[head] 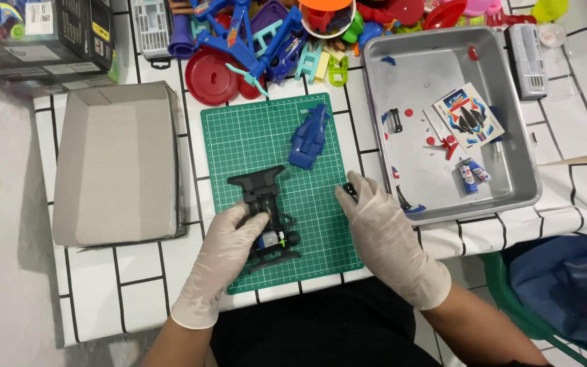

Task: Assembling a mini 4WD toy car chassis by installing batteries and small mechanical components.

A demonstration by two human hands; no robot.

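A black toy car chassis [263, 197] with a small motor lies on the green cutting mat [239, 139]. My left hand [229, 255], in a white glove, grips the chassis at its near end. My right hand [375, 224], also gloved, rests at the mat's right edge and pinches a small black part [350, 190] in its fingertips. A blue toy car body [309, 136] lies on the mat beyond the chassis, apart from both hands.
A metal tray [504, 183] at right holds a sticker sheet [468, 115], small batteries [472, 175] and tiny parts. An open grey cardboard box [117, 163] sits left of the mat. Colourful plastic toys [266, 41] crowd the far table; dark boxes [42, 34] stand far left.
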